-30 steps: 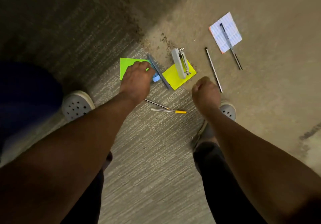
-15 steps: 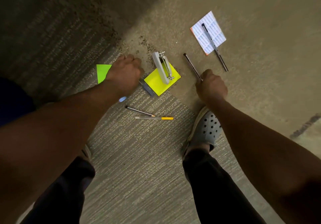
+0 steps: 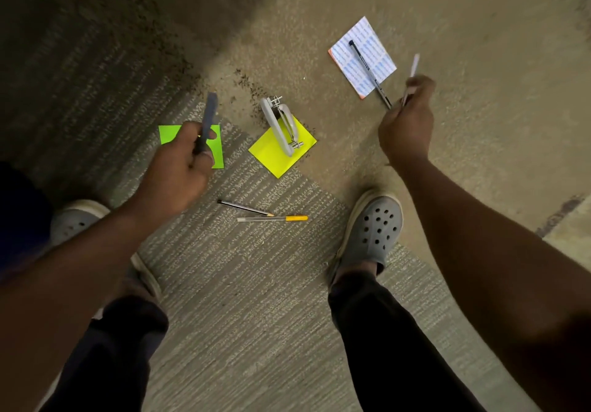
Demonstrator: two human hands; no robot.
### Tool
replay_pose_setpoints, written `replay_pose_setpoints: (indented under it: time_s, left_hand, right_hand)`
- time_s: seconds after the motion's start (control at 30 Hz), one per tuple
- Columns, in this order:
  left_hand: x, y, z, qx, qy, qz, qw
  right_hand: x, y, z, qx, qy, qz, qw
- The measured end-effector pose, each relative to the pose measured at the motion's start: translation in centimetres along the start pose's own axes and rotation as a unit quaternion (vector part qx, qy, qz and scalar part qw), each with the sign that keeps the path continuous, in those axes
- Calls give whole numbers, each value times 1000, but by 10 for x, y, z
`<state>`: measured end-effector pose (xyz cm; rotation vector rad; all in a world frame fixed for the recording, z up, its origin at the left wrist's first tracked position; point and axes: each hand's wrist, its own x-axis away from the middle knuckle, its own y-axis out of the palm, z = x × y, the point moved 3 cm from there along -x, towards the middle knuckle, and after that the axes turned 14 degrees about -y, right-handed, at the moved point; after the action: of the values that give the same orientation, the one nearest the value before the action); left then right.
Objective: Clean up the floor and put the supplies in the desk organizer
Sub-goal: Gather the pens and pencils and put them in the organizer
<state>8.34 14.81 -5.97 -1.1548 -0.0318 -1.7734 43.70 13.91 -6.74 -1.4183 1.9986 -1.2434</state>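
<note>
A person stands over a carpeted floor [image 3: 256, 299]. The left hand [image 3: 179, 172] has its fingers curled round a grey marker [image 3: 209, 117], partly covering a green sticky note [image 3: 216, 156]. The right hand [image 3: 407, 124] pinches a thin pale pen [image 3: 414, 68], blurred, and hides the lower end of a black pen [image 3: 364, 63] lying on a white notepad [image 3: 363, 56]. A grey stapler [image 3: 276, 127] rests on a yellow sticky note [image 3: 278, 156]. Two pens [image 3: 271, 218] lie between grey clogs [image 3: 372, 229]. The left clog is mostly hidden.
</note>
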Motion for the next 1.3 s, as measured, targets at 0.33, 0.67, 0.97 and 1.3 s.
replay_pose_setpoints:
  time_s: [0.33, 0.67, 0.97, 1.3]
  left_hand:
    - [7, 12, 10, 260, -235, 40, 936]
    - [25, -5, 44, 435, -231, -38, 869]
    - [25, -51, 79, 26, 3, 13, 1000]
    - [40, -53, 26, -20, -62, -197, 978]
  right_hand:
    - [-28, 16, 16, 189, 6, -162, 969]
    - [39, 4, -94, -193, -23, -192, 962]
    - [52, 5, -149, -163, -77, -457, 871]
    - [40, 42, -156, -352, 156, -443, 810]
